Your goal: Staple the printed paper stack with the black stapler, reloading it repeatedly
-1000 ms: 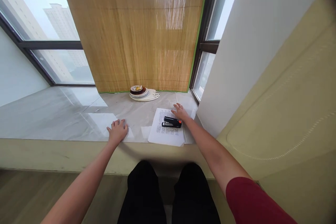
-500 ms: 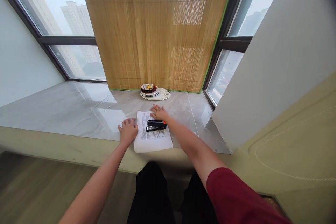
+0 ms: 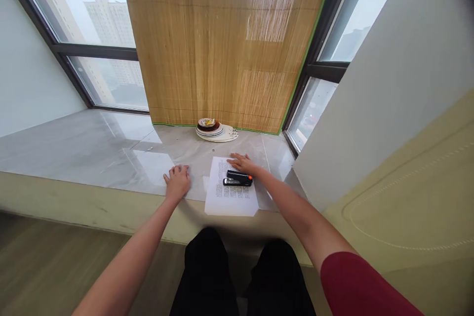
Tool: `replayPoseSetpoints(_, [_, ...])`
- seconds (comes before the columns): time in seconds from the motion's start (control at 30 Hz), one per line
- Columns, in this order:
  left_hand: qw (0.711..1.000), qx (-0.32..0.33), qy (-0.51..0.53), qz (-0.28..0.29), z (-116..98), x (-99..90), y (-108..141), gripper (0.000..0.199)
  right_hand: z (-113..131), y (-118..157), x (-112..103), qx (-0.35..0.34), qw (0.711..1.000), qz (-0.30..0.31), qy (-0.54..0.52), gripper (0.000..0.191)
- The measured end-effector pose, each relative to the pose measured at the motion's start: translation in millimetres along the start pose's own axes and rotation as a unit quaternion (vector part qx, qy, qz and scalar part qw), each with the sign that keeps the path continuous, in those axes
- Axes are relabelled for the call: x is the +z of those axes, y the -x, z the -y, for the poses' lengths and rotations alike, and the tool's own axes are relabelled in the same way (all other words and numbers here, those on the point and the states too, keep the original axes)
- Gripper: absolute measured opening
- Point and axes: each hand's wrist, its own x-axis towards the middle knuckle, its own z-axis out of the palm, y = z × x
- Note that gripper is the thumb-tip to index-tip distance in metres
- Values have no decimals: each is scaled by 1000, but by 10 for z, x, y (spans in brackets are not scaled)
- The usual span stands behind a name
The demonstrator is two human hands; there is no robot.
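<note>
Printed paper [image 3: 231, 203] lies on the grey marble sill, its near edge reaching over the sill's front edge. On top of it rests a black stapler [image 3: 237, 178] with an orange-red spot at its right end. My right hand [image 3: 242, 163] lies with fingers spread on the paper's top right part, just beyond the stapler. To the left of the paper, apart from it, my left hand [image 3: 177, 182] rests on the bare sill with its fingers apart and holds nothing.
Behind the paper, a stack of small plates [image 3: 210, 128] stands on an oval white plate [image 3: 230, 134]. A bamboo mat [image 3: 222, 49] leans against the window at the back. A slanting wall [image 3: 370, 84] bounds the right side of the marble sill [image 3: 92, 158].
The paper and stapler have shifted right along with my right hand, and the paper lies straighter. A gap now separates my left hand from the paper.
</note>
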Motion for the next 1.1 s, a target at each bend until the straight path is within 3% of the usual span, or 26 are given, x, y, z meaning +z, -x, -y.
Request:
replayPoseSetpoints(0.13, [1000,-1,-7,1,-29,-19,19,49,-147,262,-103,39,996,-71,-39,43])
replayPoseSetpoints(0.27, [1000,5,-11,2,-42,-28,37,50,-101,496,-216,102,966,-216,-94,60])
replayPoseSetpoints(0.33, [1000,8,-9,-2,-49,-38,36,49,-11,688,-215,105,953,-256,-124,66])
replayPoseSetpoints(0.5, [1000,2,-16,-7,-73,-72,16,49,357,1212,9,22,962,-236,-137,48])
replayPoseSetpoints(0.63, [1000,-4,-13,-10,-75,-83,16,48,507,1356,127,19,967,-234,-100,46])
replayPoseSetpoints(0.8, [1000,0,-19,-18,-65,-73,15,46,239,1445,3,31,936,-320,-145,43])
replayPoseSetpoints(0.93, [1000,3,-22,-15,-64,-80,15,47,-153,1635,-74,112,894,-413,-131,47])
replayPoseSetpoints(1.1, [1000,5,-23,-16,-73,-92,20,48,-429,1799,-33,194,880,-426,-78,53])
